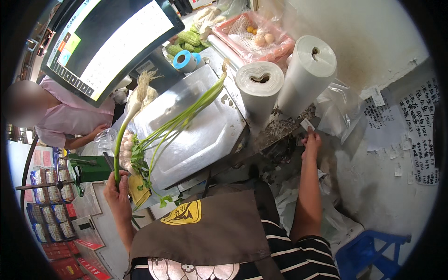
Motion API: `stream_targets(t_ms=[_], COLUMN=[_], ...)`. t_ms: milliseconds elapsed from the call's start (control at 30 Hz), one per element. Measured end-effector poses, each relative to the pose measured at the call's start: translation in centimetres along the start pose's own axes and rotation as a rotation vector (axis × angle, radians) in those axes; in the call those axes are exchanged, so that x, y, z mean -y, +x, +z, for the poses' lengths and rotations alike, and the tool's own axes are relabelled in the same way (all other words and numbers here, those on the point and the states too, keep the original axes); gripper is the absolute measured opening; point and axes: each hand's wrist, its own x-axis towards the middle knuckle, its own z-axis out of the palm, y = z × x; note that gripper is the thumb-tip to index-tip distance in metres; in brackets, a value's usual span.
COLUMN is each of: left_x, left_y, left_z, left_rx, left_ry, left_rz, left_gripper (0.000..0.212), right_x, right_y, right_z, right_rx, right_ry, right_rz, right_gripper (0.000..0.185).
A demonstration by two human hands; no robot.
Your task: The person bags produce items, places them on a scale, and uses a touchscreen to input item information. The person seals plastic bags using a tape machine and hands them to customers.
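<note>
My left hand point(118, 190) grips a green onion point(122, 134) by its green stalk, with the white stem and roots pointing up and away. Beside it a bunch of leafy celery or coriander point(185, 115) lies across the metal pan of a weighing scale point(199, 140). Its roots reach the far corner and its leaves hang over the near left edge. Out to the right, my right hand point(311, 142) pinches a small white paper label point(307, 124) between thumb and fingers, near the wall. The scale's screen point(115, 42) is lit at the upper left.
Two rolls of clear plastic bags point(260, 78) stand right of the scale. Behind are label rolls point(184, 61), bitter melons point(189, 40) and a pink crate point(252, 38). A person in pink point(75, 108) stands at left. A blue stool point(367, 252) is at lower right; handwritten sheets point(421, 133) hang on the wall.
</note>
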Motion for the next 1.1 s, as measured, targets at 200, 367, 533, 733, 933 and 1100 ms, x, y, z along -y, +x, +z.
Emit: stream_targets(t_ms=[200,367,533,733,933,1100], left_x=[-0.1,-0.5,0.5,1.3,3.0,4.0], left_y=[-0.1,-0.5,-1.1,-0.5,-0.5,-0.6], left_z=[-0.2,-0.3,-0.5,-1.6,-2.3,-2.7], left_rx=[0.026,0.010,-0.017,0.010,0.011,-0.014], left_ry=[-0.025,-0.048,-0.018,0.084,0.007,0.040], left_rz=[0.058,-0.047,0.027,0.070,-0.027,0.028], left_gripper=[0.007,0.005,0.006,0.008,0.008,0.007], right_x=[0.9,0.5,-0.1,1.9,-2.1,-4.1], right_y=[4.2,3.7,-4.1,-10.9,-10.3,-7.5], right_z=[1.7,1.5,2.0,8.1,5.0,2.9], right_rx=[-0.200,-0.124,0.180,0.595,0.273,0.131], right_ry=[0.075,-0.494,-0.794,-1.073,-0.620,-0.379], right_rz=[0.176,0.064,-0.708,-1.020,-0.569,0.088], right_gripper=[0.026,0.041,0.031,0.026,0.011,0.026])
